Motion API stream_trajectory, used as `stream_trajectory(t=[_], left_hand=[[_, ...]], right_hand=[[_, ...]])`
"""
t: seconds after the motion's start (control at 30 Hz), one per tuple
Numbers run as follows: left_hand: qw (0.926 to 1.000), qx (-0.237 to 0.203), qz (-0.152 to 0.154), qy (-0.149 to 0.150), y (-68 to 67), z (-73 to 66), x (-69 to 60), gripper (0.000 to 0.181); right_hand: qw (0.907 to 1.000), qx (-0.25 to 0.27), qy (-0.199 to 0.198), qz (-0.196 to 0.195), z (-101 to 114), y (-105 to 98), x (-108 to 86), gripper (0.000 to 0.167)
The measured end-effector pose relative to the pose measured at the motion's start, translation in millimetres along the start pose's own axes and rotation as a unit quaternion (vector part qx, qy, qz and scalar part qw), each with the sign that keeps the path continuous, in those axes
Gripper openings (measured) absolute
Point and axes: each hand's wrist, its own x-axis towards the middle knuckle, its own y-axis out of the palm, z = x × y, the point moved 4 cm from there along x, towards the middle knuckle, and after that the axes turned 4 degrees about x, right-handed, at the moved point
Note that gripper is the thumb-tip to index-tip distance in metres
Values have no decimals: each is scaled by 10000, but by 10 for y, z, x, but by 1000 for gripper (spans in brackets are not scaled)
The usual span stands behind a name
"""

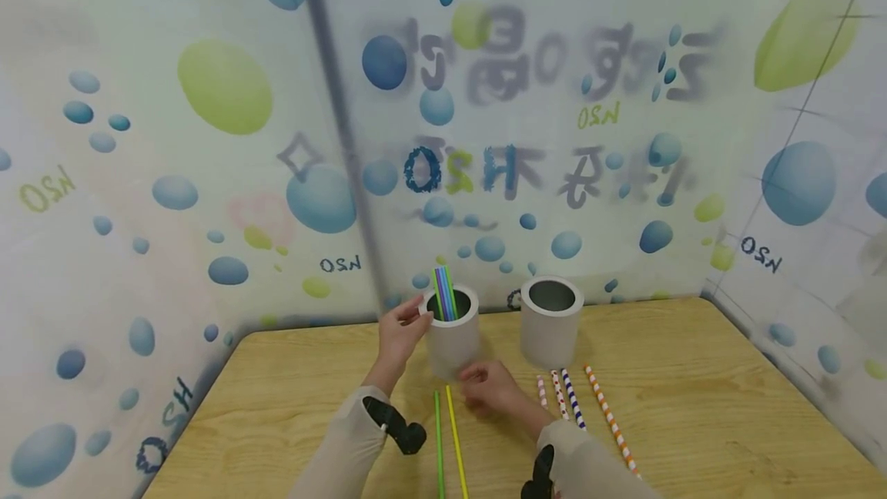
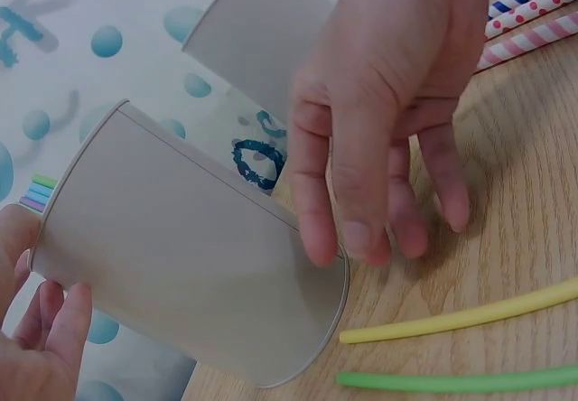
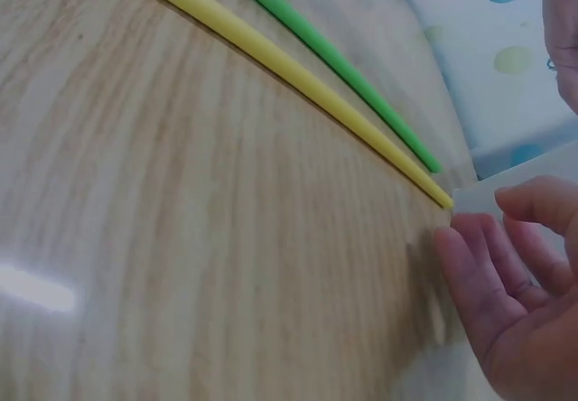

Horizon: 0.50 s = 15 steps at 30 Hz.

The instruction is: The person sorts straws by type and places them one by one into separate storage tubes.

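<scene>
A white cylindrical holder [image 1: 453,349] stands on the table with several coloured straws [image 1: 446,295] upright inside it. My left hand [image 1: 402,333] holds this holder near its rim, thumb in front and fingers at the side. Close to the holder's lower right side is my right hand [image 1: 490,387], its fingers loosely bent with nothing between them. In the left wrist view the right hand [image 2: 388,139] hangs in front of the holder's base. A green straw [image 1: 439,437] and a yellow straw [image 1: 455,437] lie side by side on the wood, their far ends near the holder.
A second white holder [image 1: 551,329] stands to the right, its visible inside dark. Patterned paper straws, among them an orange-striped one [image 1: 610,418] and a blue-striped one [image 1: 573,399], lie before it. A printed curtain [image 1: 485,137] hangs behind the wooden table [image 1: 707,399].
</scene>
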Motion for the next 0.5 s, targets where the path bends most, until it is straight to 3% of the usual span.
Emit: stream_trajectory(t=[0.33,0.5], left_hand=[[10000,2,-23,-6,10,15,2,41],[10000,42,-56,-38,9,27,14,41]], right_hand=[[9998,191,-50,-100,-97,113,-88,23],[9997,24,26,-221,-139,146,-50,21]])
